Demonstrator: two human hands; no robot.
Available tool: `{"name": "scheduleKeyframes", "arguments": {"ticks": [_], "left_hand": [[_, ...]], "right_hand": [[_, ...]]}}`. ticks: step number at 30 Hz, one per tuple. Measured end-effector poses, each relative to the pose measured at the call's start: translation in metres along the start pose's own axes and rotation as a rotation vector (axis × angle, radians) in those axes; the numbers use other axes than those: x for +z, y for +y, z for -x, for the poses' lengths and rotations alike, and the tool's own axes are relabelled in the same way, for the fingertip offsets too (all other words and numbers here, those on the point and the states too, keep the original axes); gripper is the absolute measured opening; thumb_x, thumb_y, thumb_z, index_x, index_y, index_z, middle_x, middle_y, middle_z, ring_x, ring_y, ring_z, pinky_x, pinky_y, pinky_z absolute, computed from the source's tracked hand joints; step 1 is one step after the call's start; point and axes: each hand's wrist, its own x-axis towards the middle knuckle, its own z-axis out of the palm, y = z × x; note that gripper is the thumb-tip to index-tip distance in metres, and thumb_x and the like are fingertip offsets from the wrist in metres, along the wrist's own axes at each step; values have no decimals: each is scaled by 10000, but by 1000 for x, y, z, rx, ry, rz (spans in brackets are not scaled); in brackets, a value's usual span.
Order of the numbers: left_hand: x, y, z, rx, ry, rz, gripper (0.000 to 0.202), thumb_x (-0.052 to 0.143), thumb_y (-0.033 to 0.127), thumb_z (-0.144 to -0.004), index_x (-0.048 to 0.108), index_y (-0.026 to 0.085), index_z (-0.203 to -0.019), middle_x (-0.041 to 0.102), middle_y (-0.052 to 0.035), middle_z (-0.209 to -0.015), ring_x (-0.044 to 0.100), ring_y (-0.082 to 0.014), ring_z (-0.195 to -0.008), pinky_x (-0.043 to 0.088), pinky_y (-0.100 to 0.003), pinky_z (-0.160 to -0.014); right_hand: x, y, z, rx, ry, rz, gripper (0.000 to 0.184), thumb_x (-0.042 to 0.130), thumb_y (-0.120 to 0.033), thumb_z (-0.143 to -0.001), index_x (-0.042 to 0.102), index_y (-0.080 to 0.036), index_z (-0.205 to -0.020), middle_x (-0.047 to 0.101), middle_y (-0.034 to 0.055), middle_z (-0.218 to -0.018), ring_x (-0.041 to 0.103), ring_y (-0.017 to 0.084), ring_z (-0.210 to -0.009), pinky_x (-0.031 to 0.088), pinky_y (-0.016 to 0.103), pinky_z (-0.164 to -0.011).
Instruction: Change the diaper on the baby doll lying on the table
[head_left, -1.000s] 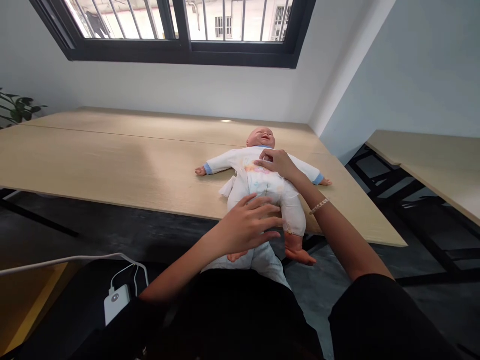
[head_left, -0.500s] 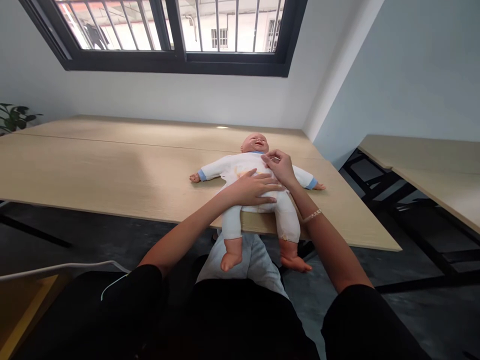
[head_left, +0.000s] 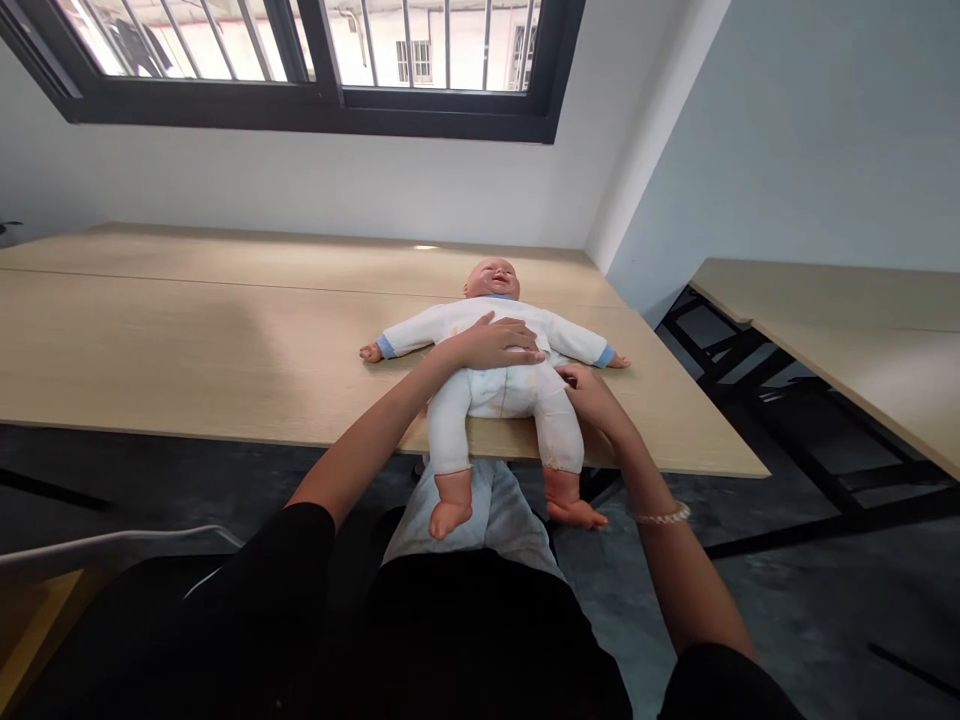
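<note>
One baby doll with a bare, pinkish head and a soft white cloth body (head_left: 502,306) lies on its back on a pale wood-grain tabletop (head_left: 225,350), its head away from the person and its two legs reaching past the near edge. Its two arms spread out to either side, each ending in a light blue cuff, one at the left (head_left: 385,346) and one at the right (head_left: 606,355), and its two reddish-brown plastic feet hang beyond the edge, above the person's light blue jeans (head_left: 487,510). One white diaper with a faint pastel print (head_left: 502,390) sits around the doll's hips. Two hands are on or beside the doll. The left hand (head_left: 499,345) lies across the belly, palm down, its fingers extended and grasping nothing visible. The right hand (head_left: 592,395) is at the hip on the right, its fingers bent in by the diaper's side; whether they pinch the edge there I cannot tell. One pale beaded bracelet (head_left: 664,516) circles the right forearm. Farther right stands a second pale wooden table (head_left: 862,320) with black legs, and one dark-framed window (head_left: 315,110) is set in the wall behind.
</note>
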Motion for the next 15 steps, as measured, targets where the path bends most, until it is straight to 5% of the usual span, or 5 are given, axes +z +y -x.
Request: {"name": "scheduleKeyframes", "arguments": {"ticks": [6,10,15], "left_hand": [[7,-15,-6,10,73,51,501,317,554,-1054,701,272,-1207,627,-29,-1433,473,-243,-1400,81,-551,-1270],[9,-19,-6,32,107,99,480,352,543,-1048,710,253,-1181,629,-27,-1442,472,-230,-1400,92,-521,-1277],[12,-22,-5,45,149,120,475,352,514,-1053,713,228,-1168,668,-32,-1385,532,-225,-1322,97,-532,-1275]], "right_hand": [[8,10,3,6,37,148,597,591,-366,-821,578,-175,-1387,587,185,-1413,485,399,-1321,390,568,-1143],[11,5,3,69,56,99,653,643,-401,-794,539,-175,-1397,536,204,-1455,441,416,-1373,379,591,-1160],[6,-14,-14,215,-15,-352,582,734,-451,-780,581,-206,-1285,634,156,-1343,624,321,-1190,564,452,-979]]}}
